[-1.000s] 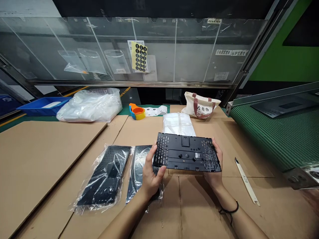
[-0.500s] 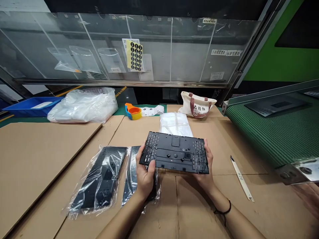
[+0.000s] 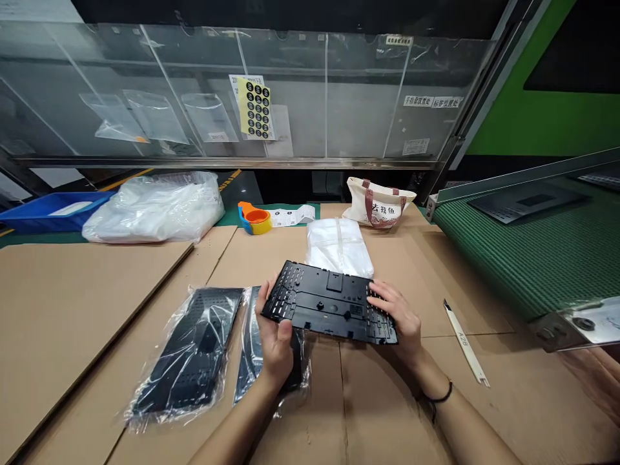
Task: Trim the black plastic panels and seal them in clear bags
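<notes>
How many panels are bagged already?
2. One bagged panel lies left on the cardboard; the second bagged panel, beside it, is partly hidden under the left hand and bare panel.

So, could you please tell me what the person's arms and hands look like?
Both arms are bare, no sleeves in view. The left hand and the right hand wear no gloves, rings or watch that I can see. A thin black band, like a hair tie, circles the right wrist.

Black plastic panel [image 3: 329, 309], flat, slotted vents at both ends, held level above cardboard, tilted slightly
</notes>
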The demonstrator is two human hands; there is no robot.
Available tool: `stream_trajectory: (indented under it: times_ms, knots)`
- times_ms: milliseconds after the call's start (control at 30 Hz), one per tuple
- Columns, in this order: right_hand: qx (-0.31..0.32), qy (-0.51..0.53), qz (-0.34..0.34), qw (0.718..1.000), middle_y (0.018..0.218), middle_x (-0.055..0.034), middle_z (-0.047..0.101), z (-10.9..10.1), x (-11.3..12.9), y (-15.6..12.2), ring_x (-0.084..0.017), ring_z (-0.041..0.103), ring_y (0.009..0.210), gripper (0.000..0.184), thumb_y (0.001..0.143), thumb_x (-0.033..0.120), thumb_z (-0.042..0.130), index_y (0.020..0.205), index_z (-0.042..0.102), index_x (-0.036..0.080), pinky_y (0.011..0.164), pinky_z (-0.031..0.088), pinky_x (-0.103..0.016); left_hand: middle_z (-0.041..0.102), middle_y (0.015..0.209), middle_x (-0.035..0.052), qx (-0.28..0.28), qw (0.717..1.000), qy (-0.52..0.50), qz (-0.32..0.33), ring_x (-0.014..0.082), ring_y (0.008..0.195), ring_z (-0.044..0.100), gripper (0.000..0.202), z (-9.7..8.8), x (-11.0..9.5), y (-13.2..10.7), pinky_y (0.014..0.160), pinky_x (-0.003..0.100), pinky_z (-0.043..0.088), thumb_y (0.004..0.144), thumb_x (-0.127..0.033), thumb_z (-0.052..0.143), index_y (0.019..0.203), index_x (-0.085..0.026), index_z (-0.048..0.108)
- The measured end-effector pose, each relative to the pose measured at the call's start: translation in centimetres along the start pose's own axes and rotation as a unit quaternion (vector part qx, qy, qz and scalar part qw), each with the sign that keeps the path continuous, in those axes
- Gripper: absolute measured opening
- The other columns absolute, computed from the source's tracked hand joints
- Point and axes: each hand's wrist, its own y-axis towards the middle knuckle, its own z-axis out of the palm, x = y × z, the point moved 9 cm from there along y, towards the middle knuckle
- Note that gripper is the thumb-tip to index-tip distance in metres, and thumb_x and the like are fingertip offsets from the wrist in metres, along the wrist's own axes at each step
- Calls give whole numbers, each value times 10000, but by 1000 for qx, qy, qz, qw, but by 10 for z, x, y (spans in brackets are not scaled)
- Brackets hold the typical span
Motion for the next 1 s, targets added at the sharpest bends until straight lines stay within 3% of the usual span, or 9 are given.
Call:
stream_trajectory:
  times_ms: [67,133,233,367,567,733,800,900,1000]
  knots:
    - [11,111,117,987,934,-38,777,4,-23,-1,-270,704,984,109,739,326,756,828,779,267,999,489,-488,476,1432,72,-3,1000,12,14,265,1324,435,585,-1,-3,1,1110,423,333,919,-562,443,1433,-292,372]
    - [-11,174,206,963,809,-42,777,8,-42,-5,-264,729,818,191,659,387,818,765,772,236,856,572,-450,483,1419,88,5,998,59,31,265,1321,427,559,1,-9,3,1119,439,297,939,-523,430,1434,-270,374]
    - [-47,217,267,938,792,-58,774,12,-59,-9,-244,728,708,329,706,503,764,838,754,203,700,611,-409,432,1456,107,36,990,129,39,264,1342,392,543,7,-13,3,1120,461,269,955,-413,453,1459,-257,324]
    - [-92,275,327,899,791,-74,770,10,-75,-9,-264,734,741,454,666,601,758,862,722,192,715,614,-434,399,1470,114,75,981,173,35,270,1352,367,538,13,-10,0,1122,483,265,946,-350,481,1451,-257,321]
    - [-187,299,345,870,947,-70,763,-14,-92,-10,-252,713,889,485,626,589,785,931,699,223,773,601,-417,493,1358,130,105,968,215,80,275,1285,454,443,21,-14,1,1057,491,384,918,-254,519,1350,-233,421]
    - [-262,258,330,869,1040,-41,723,-42,-107,-13,-181,677,829,490,603,459,832,995,661,221,647,565,-296,649,1120,98,230,916,253,211,231,1041,631,445,51,-44,-13,878,372,528,905,-155,500,1339,-229,431]
    - [-278,236,328,871,995,-43,716,-51,-113,-14,-165,655,777,492,587,449,836,969,654,197,580,529,-257,653,1146,112,283,892,263,234,235,1041,641,521,67,-57,-17,866,366,538,911,-160,497,1407,-229,357]
    - [-286,210,324,877,923,-49,706,-57,-122,-14,-174,638,757,490,570,485,822,902,643,171,554,505,-256,576,1313,137,328,878,266,224,246,1182,582,628,90,-66,-8,941,406,517,930,-179,463,1494,-248,196]
    - [-274,198,323,884,888,-54,707,-54,-126,-13,-189,641,750,482,573,516,802,862,640,166,579,512,-285,496,1412,134,366,856,291,220,241,1291,495,652,120,-53,16,1016,448,467,900,-105,392,1502,-250,189]
